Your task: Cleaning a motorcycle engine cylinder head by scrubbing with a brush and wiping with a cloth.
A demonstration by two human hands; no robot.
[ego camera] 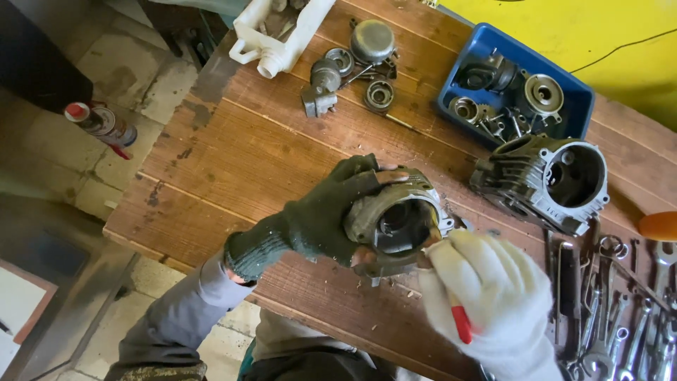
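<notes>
My left hand [331,212] clamps the grey metal engine housing [398,222]; my right hand [493,296], gripping a red-handled tool [462,324], should work gently at its rim.

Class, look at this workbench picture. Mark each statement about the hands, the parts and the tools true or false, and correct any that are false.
1. The left hand wears a dark fingerless glove. True.
2. The left hand holds a plastic bottle. False: it holds a grey metal housing.
3. The right hand, in a white glove, grips a red-handled tool. True.
4. The blue tray holds only wrenches. False: it holds small metal parts; the wrenches lie on the wooden table.
5. A finned engine casing rests on the table. True.
</notes>
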